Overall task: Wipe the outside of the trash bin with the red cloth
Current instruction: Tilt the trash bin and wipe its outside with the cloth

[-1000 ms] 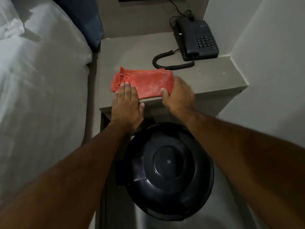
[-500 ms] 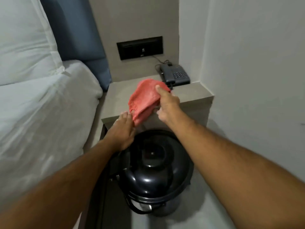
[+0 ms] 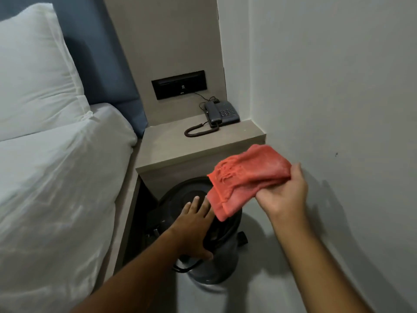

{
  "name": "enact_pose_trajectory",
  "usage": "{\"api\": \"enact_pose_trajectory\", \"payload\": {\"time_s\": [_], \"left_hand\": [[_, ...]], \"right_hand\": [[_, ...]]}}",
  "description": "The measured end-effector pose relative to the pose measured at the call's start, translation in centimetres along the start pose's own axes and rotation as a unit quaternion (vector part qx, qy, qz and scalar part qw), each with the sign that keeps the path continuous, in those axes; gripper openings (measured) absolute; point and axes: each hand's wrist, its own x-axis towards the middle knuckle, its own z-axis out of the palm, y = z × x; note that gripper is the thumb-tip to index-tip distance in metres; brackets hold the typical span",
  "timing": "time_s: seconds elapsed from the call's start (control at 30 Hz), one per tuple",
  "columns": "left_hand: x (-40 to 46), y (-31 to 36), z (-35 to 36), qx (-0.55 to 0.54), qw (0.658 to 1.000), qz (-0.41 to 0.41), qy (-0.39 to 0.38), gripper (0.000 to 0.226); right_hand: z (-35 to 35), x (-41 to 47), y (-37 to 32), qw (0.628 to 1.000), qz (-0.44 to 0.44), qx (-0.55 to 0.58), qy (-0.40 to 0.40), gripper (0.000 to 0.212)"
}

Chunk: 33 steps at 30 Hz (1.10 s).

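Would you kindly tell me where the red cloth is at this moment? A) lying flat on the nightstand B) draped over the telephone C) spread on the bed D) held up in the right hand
D: the red cloth hangs folded from the right hand, above the trash bin.

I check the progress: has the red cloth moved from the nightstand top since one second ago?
Yes. The red cloth is off the nightstand, held by the right hand above the trash bin.

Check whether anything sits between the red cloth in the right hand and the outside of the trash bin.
Nothing separate blocks it. The right hand holds the red cloth in the air, just above the trash bin. The left hand lies flat on the bin's lid and covers that part only; the bin's right side looks open to the cloth.
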Motion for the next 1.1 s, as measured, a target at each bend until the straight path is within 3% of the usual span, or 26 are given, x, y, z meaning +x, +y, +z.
{"api": "enact_pose_trajectory", "payload": {"time_s": [0.1, 0.23, 0.37, 0.47, 0.63, 0.8, 0.97, 1.03, 1.1], "left_hand": [[0.5, 0.4, 0.3, -0.038, 0.996, -0.07, -0.038, 0.134], [1.3, 2.7, 0.8, -0.018, 0.99, -0.138, -0.034, 0.135], [2.4, 3.7, -0.8, 0.011, 0.986, -0.158, -0.052, 0.136], [2.7, 1.0, -4.2, 0.005, 0.989, -0.146, -0.016, 0.126], [1.7, -3.4, -5.8, -0.185, 0.969, -0.165, 0.015, 0.094], [1.2, -3.4, -3.8, -0.303, 0.938, -0.148, 0.078, 0.094], [1.0, -3.2, -3.2, -0.321, 0.935, -0.106, 0.107, 0.092], [1.0, -2.7, -3.4, -0.314, 0.938, -0.091, 0.114, 0.094], [1.3, -2.4, -3.7, -0.302, 0.943, -0.089, 0.109, 0.099]], "right_hand": [[-4.2, -1.1, -0.8, 0.999, -0.023, -0.02, 0.016, 0.055], [-9.1, -2.2, -1.0, 0.992, -0.057, -0.071, 0.09, 0.036], [-13.2, -3.7, -0.6, 0.979, -0.035, -0.091, 0.178, 0.034], [-14.8, -4.4, -0.2, 0.971, -0.024, -0.11, 0.209, 0.038], [-16.3, -4.0, 1.9, 0.943, -0.098, -0.226, 0.222, 0.045], [-18.2, -2.6, 3.9, 0.87, -0.147, -0.427, 0.197, 0.024], [-24.1, -1.7, 7.2, 0.746, -0.11, -0.63, 0.186, 0.059], [-25.3, -1.8, 8.5, 0.728, -0.142, -0.648, 0.171, 0.059], [-24.4, -0.4, 9.1, 0.693, -0.17, -0.669, 0.209, 0.06]]}}
